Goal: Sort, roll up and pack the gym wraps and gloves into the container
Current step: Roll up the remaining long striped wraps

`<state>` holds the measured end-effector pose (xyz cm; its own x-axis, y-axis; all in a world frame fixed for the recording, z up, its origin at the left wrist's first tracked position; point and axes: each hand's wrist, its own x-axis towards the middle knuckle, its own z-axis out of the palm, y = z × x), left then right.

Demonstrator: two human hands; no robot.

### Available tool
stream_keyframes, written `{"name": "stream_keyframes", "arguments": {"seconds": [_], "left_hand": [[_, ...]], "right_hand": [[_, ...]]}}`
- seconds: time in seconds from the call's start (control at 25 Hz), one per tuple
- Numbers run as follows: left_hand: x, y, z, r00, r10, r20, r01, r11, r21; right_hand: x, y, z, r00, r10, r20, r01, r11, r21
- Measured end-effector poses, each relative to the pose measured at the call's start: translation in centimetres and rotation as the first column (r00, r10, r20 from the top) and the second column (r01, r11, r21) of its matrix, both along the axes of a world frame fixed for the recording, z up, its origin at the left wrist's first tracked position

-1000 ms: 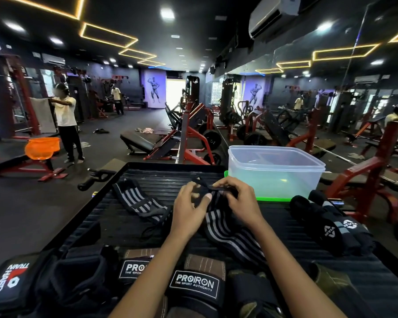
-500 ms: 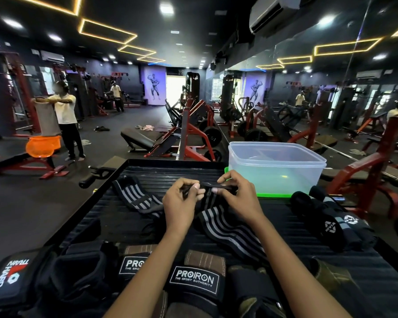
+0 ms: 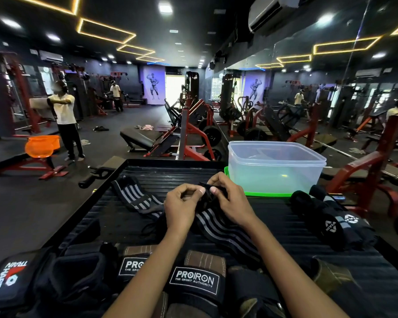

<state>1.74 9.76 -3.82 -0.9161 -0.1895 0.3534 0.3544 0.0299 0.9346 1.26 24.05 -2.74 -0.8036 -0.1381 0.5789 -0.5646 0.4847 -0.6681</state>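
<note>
A black wrap with grey stripes [image 3: 218, 228] lies across the ribbed black platform [image 3: 285, 226]; its far end is bunched between my hands. My left hand [image 3: 182, 207] and my right hand [image 3: 230, 200] both pinch that end with curled fingers. A second striped wrap [image 3: 136, 198] lies flat to the left. The clear plastic container [image 3: 274, 171] stands open on a green lid behind my right hand. Black Nivia gloves [image 3: 331, 223] lie at the right. Proiron gloves [image 3: 193, 281] and a Train Hard glove [image 3: 9, 281] lie along the near edge.
A black handle [image 3: 94, 177] sticks out at the platform's far left corner. Red weight machines [image 3: 193, 134] and benches stand beyond it, a red frame [image 3: 372, 171] at the right. A person [image 3: 64, 125] stands at the left by an orange tub [image 3: 41, 145].
My hands have drawn closer together on the wrap's end, and the end now looks more tightly bunched. The person at the left has swung both arms across.
</note>
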Motion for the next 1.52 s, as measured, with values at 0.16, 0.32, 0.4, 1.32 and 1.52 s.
{"name": "stream_keyframes", "arguments": {"seconds": [0.16,0.32,0.4,1.32,1.52], "left_hand": [[0.3,0.2,0.3,0.99,-0.098,0.104,0.073,0.973,0.221],[0.6,0.2,0.9,0.958,-0.231,0.168,0.141,0.894,0.425],[0.4,0.1,0.8,0.965,-0.2,0.17,0.119,0.91,0.398],[-0.6,-0.5,0.2,0.997,-0.077,-0.031,0.079,0.995,0.064],[-0.2,-0.3,0.3,0.99,-0.138,-0.031,0.139,0.99,0.031]], "right_hand": [[0.2,0.2,-0.1,0.999,0.027,0.025,-0.027,1.0,-0.003],[0.1,0.0,-0.3,0.998,0.055,0.033,-0.057,0.997,0.05],[0.0,0.1,-0.2,0.998,0.061,0.014,-0.061,0.998,0.021],[-0.2,0.7,0.3,0.973,-0.09,0.211,0.135,0.969,-0.209],[0.0,0.6,0.5,0.986,-0.111,0.125,0.137,0.965,-0.225]]}}
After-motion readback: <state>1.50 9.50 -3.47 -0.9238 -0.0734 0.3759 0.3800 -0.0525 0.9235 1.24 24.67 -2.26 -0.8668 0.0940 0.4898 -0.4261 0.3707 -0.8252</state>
